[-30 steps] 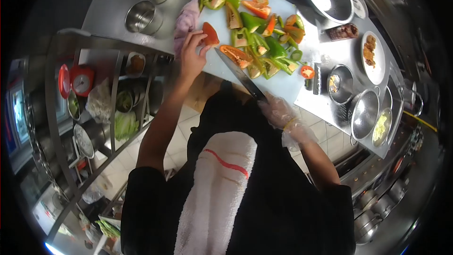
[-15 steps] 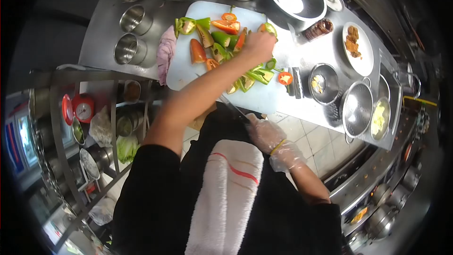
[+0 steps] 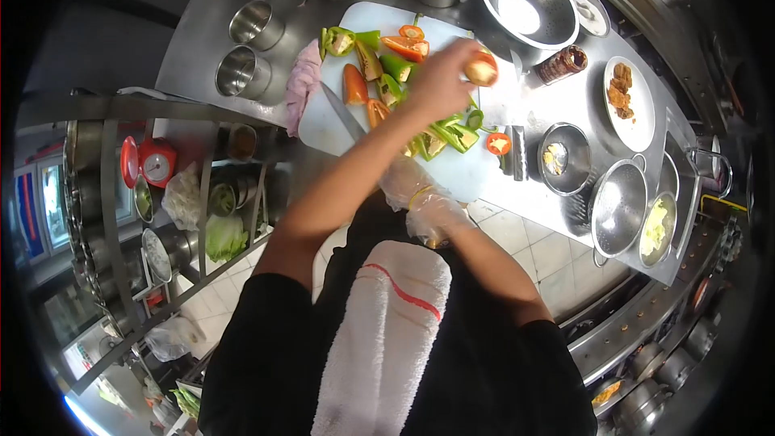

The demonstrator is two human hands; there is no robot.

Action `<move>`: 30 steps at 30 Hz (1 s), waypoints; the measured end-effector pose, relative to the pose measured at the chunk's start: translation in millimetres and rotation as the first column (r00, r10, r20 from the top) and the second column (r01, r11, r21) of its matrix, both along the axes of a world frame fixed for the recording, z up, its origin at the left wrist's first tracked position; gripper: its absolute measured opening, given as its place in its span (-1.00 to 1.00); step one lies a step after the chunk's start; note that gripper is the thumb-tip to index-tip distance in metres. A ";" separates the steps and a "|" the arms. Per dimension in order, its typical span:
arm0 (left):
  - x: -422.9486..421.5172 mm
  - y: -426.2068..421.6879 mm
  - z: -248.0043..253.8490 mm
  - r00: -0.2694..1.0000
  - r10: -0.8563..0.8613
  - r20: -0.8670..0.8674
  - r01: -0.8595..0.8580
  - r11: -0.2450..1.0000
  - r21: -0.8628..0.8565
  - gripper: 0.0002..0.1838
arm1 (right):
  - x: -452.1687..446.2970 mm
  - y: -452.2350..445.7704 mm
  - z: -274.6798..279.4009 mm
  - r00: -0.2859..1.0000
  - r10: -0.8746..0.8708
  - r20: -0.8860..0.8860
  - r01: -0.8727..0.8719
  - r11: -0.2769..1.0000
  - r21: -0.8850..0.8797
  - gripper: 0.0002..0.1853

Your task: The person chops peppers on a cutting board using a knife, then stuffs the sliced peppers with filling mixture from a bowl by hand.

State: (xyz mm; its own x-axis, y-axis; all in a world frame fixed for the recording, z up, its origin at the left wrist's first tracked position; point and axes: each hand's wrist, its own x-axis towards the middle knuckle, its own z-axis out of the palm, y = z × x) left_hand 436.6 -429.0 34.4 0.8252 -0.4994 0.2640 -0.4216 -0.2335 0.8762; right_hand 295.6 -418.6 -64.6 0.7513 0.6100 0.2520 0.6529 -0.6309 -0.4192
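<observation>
Right of upper centre, the left hand (image 3: 442, 81) gripped a pepper piece (image 3: 482, 73) by the cutting board's (image 3: 468, 182) right edge, apparently sorting pieces. At centre, the gloved right hand (image 3: 404, 182) seemed closed around the knife (image 3: 343, 113). The next move likely called for forearm-to-blade clearance; bare board lay lower left.
</observation>
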 end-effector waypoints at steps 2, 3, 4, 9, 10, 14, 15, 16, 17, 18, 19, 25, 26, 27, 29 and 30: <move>-3.2 59.3 19.1 0.985 0.084 0.153 -0.069 0.992 -0.101 -0.49 | 4.5 -10.9 51.9 0.750 -0.386 -0.537 0.363 0.919 -0.153 -0.67; -10.4 92.1 21.6 0.976 0.150 0.158 -0.141 0.988 -0.063 -0.46 | 1.0 -10.1 36.7 0.610 -0.484 -0.628 0.625 0.781 0.006 -0.63; -15.0 118.8 22.2 0.962 0.217 0.168 -0.216 0.976 -0.023 -0.44 | 0.3 -14.5 35.8 0.615 -0.472 -0.632 0.613 0.790 0.008 -0.63; -39.5 192.4 -62.3 0.948 0.255 0.191 -0.304 0.903 0.303 -0.44 | 5.6 -27.8 92.8 0.477 -0.513 -0.714 0.610 0.777 -0.151 -0.60; -49.9 192.0 -58.6 0.962 0.240 0.129 -0.270 0.905 0.329 -0.45 | 0.0 -30.1 89.0 0.475 -0.514 -0.714 0.598 0.784 -0.166 -0.60; -65.2 191.3 -41.8 0.967 0.235 0.097 -0.252 0.940 0.230 -0.48 | -18.8 -31.0 87.6 0.654 -0.540 -0.530 0.554 0.819 -0.151 -0.63; -67.0 192.3 -42.9 0.962 0.259 0.090 -0.273 0.930 0.247 -0.53 | -23.1 -27.0 91.0 0.609 -0.540 -0.581 0.561 0.811 -0.165 -0.65; -69.3 192.3 -44.1 0.956 0.281 0.082 -0.293 0.919 0.264 -0.57 | -27.6 -23.8 94.2 0.559 -0.540 -0.629 0.569 0.802 -0.183 -0.67; -70.4 191.7 -45.0 0.955 0.290 0.070 -0.298 0.919 0.258 -0.57 | -32.2 -21.2 97.9 0.558 -0.541 -0.629 0.560 0.805 -0.196 -0.67; -68.8 191.1 -45.4 0.947 0.312 0.071 -0.319 0.909 0.268 -0.62 | -35.3 -18.5 101.3 0.593 -0.535 -0.601 0.548 0.816 -0.184 -0.70; -66.7 190.9 -45.1 0.940 0.332 0.076 -0.339 0.898 0.279 -0.66 | -35.2 -16.0 103.6 0.629 -0.527 -0.572 0.538 0.826 -0.169 -0.74; -72.3 179.2 -55.7 0.914 0.398 -0.079 -0.377 0.904 0.202 -0.63 | -33.4 -3.0 99.5 0.669 -0.559 -0.490 0.557 0.813 -0.169 -0.77; -73.7 176.7 -59.9 0.917 0.389 -0.085 -0.367 0.908 0.202 -0.63 | -33.0 -0.9 100.9 0.661 -0.567 -0.493 0.563 0.808 -0.174 -0.77; -75.2 174.1 -60.1 0.910 0.404 -0.099 -0.382 0.906 0.183 -0.62 | -31.7 2.3 104.8 0.630 -0.582 -0.515 0.549 0.802 -0.235 -0.73; -77.7 173.3 -61.0 0.904 0.410 -0.121 -0.389 0.906 0.166 -0.61 | -32.9 5.6 104.4 0.589 -0.603 -0.537 0.535 0.790 -0.300 -0.68; -77.8 173.7 -61.4 0.904 0.407 -0.128 -0.385 0.908 0.167 -0.61 | -33.6 6.3 100.4 0.606 -0.595 -0.529 0.543 0.795 -0.272 -0.68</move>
State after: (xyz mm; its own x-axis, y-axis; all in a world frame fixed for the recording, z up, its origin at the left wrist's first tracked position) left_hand 358.8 -255.3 -27.0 0.9871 -0.1443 0.0692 -0.1303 -0.4733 0.8712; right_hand 262.0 -412.4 35.7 0.9327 0.0073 -0.3607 -0.1908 -0.8385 -0.5104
